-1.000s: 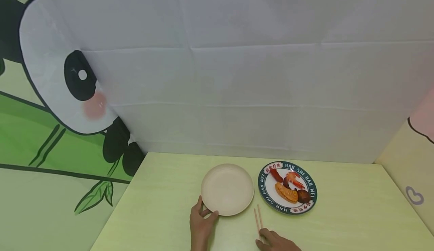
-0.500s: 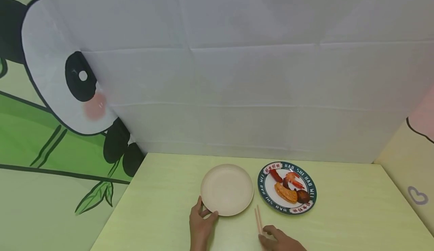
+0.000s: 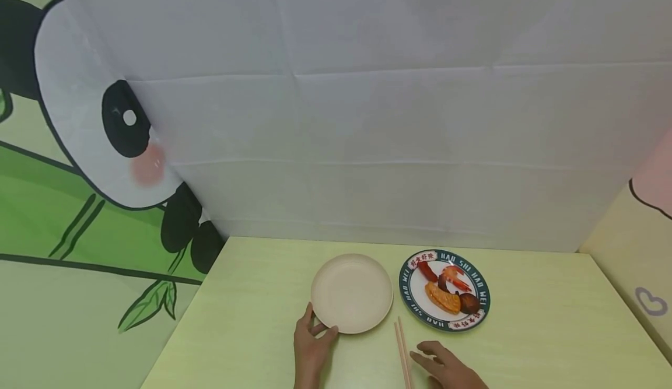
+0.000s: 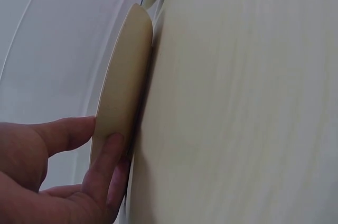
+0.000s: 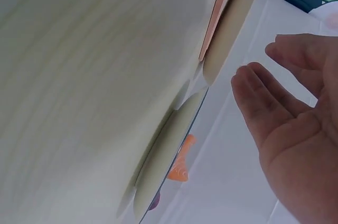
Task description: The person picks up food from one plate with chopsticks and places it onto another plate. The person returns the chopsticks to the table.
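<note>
My left hand (image 3: 312,345) holds the near-left edge of a plain beige plate (image 3: 352,293). In the left wrist view, its thumb and fingers (image 4: 108,163) touch the plate's rim and outer side. A pair of chopsticks (image 3: 402,351) lies on the table to the right of that plate. Just right of the chopsticks hovers my right hand (image 3: 446,368), holding nothing, its fingers loosely bent and apart from them. Beyond it sits a green-rimmed plate (image 3: 406,298) bearing orange slices of food (image 3: 443,298), a shrimp (image 3: 455,278), a red piece (image 3: 427,272) and a round brown piece (image 3: 469,303).
Both plates stand on a pale yellow-green table (image 3: 551,319). A white cloth backdrop (image 3: 388,115) rises along its far edge. Printed panels flank it, with a panda drawing (image 3: 94,115) at the left and a heart (image 3: 651,301) at the right.
My right hand has let go of the chopsticks and moved to the right, leaving them on the table. The left hand and both plates stay in place.
</note>
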Tool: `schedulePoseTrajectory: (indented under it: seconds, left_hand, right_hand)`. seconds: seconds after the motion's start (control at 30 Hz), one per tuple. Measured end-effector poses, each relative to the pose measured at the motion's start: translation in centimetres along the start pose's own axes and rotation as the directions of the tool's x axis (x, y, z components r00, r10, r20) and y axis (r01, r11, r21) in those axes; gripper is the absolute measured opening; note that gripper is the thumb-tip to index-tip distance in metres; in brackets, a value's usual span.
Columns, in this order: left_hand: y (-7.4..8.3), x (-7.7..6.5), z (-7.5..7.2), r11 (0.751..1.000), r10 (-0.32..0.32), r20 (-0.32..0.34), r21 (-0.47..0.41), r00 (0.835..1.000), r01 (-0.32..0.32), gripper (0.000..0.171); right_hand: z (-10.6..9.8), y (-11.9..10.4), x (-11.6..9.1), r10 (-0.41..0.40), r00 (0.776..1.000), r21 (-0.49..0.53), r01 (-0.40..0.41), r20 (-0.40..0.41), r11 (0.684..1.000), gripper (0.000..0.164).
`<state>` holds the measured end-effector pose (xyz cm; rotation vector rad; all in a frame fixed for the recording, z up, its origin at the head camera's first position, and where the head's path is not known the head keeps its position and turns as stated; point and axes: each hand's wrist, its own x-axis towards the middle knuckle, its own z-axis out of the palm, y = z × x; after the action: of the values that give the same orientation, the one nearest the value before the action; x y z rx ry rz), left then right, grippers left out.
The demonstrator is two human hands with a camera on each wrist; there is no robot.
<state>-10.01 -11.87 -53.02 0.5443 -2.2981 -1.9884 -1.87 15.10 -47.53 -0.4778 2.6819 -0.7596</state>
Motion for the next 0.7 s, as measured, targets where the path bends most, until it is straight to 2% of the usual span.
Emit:
schedulePoseTrajectory:
  seconds: [0.07, 0.13, 0.27, 0.43, 0.57, 0.7]
  left_hand:
    - [0.0, 0.0, 0.0, 1.000, -0.001, -0.002, 0.010, 1.000, 0.001, 0.084]
    - [0.0, -0.1, 0.0, 1.000, 0.001, -0.004, 0.017, 1.000, -0.001, 0.084]
    - [-0.1, -0.2, 0.1, 1.000, 0.024, -0.004, 0.003, 1.000, -0.024, 0.085]
    - [-0.1, -0.1, 0.2, 0.997, 0.061, 0.006, -0.040, 0.998, -0.061, 0.085]
    - [0.0, -0.1, 0.1, 0.996, 0.080, 0.021, -0.042, 0.997, -0.079, 0.087]
    - [0.1, -0.1, -0.1, 0.993, 0.113, 0.047, 0.023, 0.992, -0.114, 0.090]
  right_hand:
    - [-0.1, 0.1, -0.3, -0.007, 0.999, -0.005, 0.007, -0.044, 1.000, 0.050]
    - [-0.2, 0.0, -0.9, 0.032, 0.997, 0.034, -0.030, -0.070, 0.999, 0.052]
    - [-0.6, 0.1, -1.0, 0.063, 0.992, 0.069, -0.056, -0.111, 0.996, 0.042]
    - [-0.8, 0.3, -0.8, 0.104, 0.977, 0.062, -0.094, -0.185, 0.994, 0.039]
    - [-0.8, 0.4, -1.1, 0.123, 0.963, 0.043, -0.116, -0.239, 0.992, 0.038]
    - [-0.9, 0.5, -1.1, 0.153, 0.953, 0.047, -0.146, -0.263, 0.988, 0.038]
